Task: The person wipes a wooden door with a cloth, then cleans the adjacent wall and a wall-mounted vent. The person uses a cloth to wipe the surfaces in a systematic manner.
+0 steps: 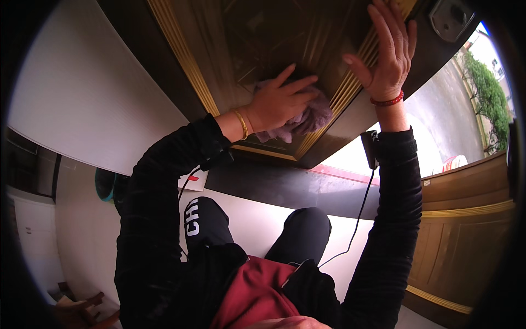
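A crumpled greyish-purple cloth (pixel 315 114) lies against the lower panel of a dark brown door (pixel 257 33) with gold ridged trim. My left hand (pixel 280 105), a gold bracelet at its wrist, holds the cloth to the door; the index and middle fingers reach out past it, and the palm is hidden. Higher up and to the right, my right hand (pixel 389 52) rests open along the door's edge strip, fingers extended and thumb apart. It wears a red beaded bracelet (pixel 387 100) and holds nothing.
A metal lock plate (pixel 450 19) sits on the door at the upper right. Outside the doorway are paving (pixel 449 115) and a green hedge (pixel 486 93). Another brown door leaf (pixel 466 230) stands at right. A dark threshold (pixel 263 186) crosses below; a cable (pixel 356 225) hangs from my right sleeve.
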Available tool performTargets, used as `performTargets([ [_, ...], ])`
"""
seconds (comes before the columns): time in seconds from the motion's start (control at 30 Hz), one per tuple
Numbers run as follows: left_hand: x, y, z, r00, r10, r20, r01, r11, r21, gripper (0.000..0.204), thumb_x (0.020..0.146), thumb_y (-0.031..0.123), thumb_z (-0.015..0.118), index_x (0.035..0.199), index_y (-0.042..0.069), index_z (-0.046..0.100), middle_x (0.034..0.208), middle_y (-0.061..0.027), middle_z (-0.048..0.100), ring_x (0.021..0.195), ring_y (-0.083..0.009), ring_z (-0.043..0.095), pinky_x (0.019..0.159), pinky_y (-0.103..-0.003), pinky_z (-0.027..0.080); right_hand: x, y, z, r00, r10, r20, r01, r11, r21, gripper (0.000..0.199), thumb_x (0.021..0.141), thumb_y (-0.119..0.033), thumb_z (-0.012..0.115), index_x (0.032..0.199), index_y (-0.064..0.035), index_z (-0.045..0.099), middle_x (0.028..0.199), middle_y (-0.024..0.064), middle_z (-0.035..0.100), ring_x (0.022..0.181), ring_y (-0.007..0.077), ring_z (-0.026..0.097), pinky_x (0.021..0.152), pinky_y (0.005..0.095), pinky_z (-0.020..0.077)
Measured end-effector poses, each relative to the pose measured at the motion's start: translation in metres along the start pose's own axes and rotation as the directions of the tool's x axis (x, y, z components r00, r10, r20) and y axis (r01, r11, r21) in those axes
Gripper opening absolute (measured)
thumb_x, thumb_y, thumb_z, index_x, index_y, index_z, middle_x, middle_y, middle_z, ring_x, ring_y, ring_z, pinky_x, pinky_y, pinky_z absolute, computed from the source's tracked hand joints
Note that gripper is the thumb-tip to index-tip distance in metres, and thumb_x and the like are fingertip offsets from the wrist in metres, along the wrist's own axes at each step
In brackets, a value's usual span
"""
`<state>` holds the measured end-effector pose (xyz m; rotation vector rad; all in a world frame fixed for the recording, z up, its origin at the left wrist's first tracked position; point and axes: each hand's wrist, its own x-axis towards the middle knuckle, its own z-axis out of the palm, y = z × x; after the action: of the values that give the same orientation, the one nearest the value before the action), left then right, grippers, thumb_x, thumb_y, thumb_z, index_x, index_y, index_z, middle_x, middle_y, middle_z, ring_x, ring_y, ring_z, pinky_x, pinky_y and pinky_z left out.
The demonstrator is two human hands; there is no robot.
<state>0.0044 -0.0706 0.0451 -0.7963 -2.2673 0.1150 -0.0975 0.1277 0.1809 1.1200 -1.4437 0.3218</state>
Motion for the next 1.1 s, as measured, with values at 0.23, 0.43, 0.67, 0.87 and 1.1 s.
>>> performTargets([
  [0.23,-0.034,0.031,0.051,0.992,0.081,0.096,-0.089,0.993,0.081,0.021,0.075,0.015,0.056,0.089,0.008,0.07,0.119,-0.0019,0.061,0.133,-0.0235,0.041,0.115,-0.05,0.025,0.007,-0.005,-0.008,0.998,0.034,0.057,-0.033,0.999,-0.024,0.079,0.082,-0.065,0.055,0.128,-0.0017,0.054,0.133,0.0161,0.055,0.129,0.038,0.046,0.111,0.0535,0.0257],
  [0.43,-0.11,0.066,0.08,0.893,-0.252,0.372,0.373,0.877,-0.301,0.025,0.07,0.007,0.055,0.09,0.007,0.069,0.111,-0.0094,0.063,0.122,-0.0307,0.05,0.106,-0.044,0.037,0.012,-0.013,-0.008,0.991,0.072,0.113,-0.072,0.997,-0.009,0.08,0.081,-0.066,0.054,0.129,-0.0021,0.054,0.136,0.0153,0.052,0.131,0.0381,0.044,0.112,0.0533,0.0247],
  [0.67,-0.187,0.065,0.068,0.312,-0.728,0.611,0.946,0.176,-0.272,0.038,0.077,0.016,0.064,0.114,0.008,0.064,0.109,-0.0151,0.066,0.098,-0.0364,0.062,0.089,-0.041,0.05,-0.017,-0.043,-0.004,0.994,0.094,0.054,-0.105,0.961,0.258,0.053,0.084,-0.036,0.068,0.127,-0.0081,0.057,0.13,0.0125,0.058,0.12,0.0325,0.054,0.101,0.0455,0.0411],
  [0.87,-0.178,0.053,0.039,0.317,-0.582,0.749,0.494,-0.573,-0.654,0.052,0.092,0.043,0.059,0.122,0.0,0.057,0.113,-0.0061,0.064,0.101,-0.0141,0.06,0.09,-0.03,0.048,-0.156,-0.207,0.025,0.215,0.118,0.969,-0.958,0.22,0.186,0.104,0.073,-0.044,0.08,0.148,0.0014,0.023,0.146,0.0275,0.034,0.139,0.0356,0.032,0.113,0.0403,0.029],
  [1.1,-0.146,0.028,-0.02,0.475,-0.422,0.772,0.814,-0.123,-0.567,0.038,0.094,0.034,0.061,0.111,0.001,0.064,0.099,-0.002,0.065,0.092,-0.0094,0.059,0.084,-0.025,0.047,-0.162,-0.238,0.047,0.225,0.146,0.963,-0.821,-0.503,0.268,0.086,0.071,-0.011,0.072,0.146,-0.0014,0.031,0.133,0.0167,0.051,0.122,0.0233,0.051,0.104,0.0328,0.0394],
])
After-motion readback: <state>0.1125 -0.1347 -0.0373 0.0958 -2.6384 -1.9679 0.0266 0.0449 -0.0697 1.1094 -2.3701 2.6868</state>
